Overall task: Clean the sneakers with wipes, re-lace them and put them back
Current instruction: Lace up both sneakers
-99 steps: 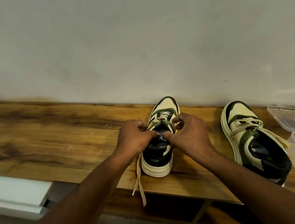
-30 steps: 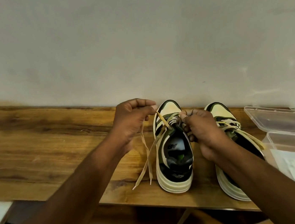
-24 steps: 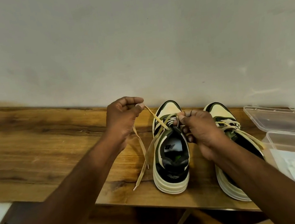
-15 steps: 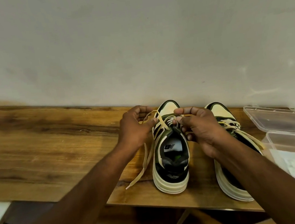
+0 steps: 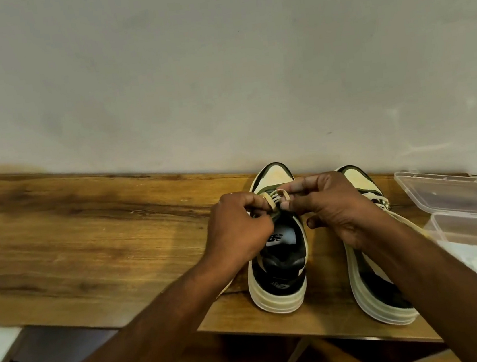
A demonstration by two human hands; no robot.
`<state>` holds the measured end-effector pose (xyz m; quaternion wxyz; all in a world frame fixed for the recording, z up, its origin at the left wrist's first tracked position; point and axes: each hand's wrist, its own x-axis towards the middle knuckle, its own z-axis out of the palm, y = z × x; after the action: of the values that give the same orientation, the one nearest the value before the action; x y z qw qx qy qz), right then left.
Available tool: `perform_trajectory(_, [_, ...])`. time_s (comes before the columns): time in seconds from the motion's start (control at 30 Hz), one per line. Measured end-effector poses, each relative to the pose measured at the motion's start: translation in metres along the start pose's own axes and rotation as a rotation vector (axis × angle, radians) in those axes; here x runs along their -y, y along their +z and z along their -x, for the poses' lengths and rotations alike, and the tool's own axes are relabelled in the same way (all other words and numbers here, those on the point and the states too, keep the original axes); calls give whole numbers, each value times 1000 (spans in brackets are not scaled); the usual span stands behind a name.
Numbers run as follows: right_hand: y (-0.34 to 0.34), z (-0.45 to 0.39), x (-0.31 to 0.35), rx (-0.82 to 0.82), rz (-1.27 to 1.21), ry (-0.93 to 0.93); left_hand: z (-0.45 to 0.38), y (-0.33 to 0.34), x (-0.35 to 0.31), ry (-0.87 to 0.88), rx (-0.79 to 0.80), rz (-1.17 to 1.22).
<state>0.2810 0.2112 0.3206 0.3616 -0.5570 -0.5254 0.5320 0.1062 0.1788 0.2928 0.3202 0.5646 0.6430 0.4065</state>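
Cream flat shoelace [image 5: 270,204], drawn out leftward a second earlier, was back over the cream-and-olive left sneaker [image 5: 276,254] on the wooden tabletop [image 5: 89,244]. Left hand [image 5: 238,235] and right hand [image 5: 329,208] both pinched it; lacing evidently continued, second sneaker [image 5: 373,284] beside.

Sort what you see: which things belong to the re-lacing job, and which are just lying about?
In the job: left hand and right hand, both pinching the lace; left sneaker; right sneaker, already laced.

Lying about: open plastic box; bench.
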Motion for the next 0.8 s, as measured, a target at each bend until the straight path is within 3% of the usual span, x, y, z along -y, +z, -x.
perform_trajectory(0.17, [-2, 0, 0, -41, 67, 1, -1, 2, 6, 70, 7, 46])
perform_trajectory(0.4, [-3, 2, 1, -42, 76, 32, -9, 7, 16, -13, 59, 297])
perform_trajectory(0.57, [0, 1, 1, -16, -4, 66, -9, 7, 16, -87, 74, 479])
perform_trajectory(0.8, [-5, -3, 2, -55, -83, 46, -12, 9, 12, -42, 9, 538])
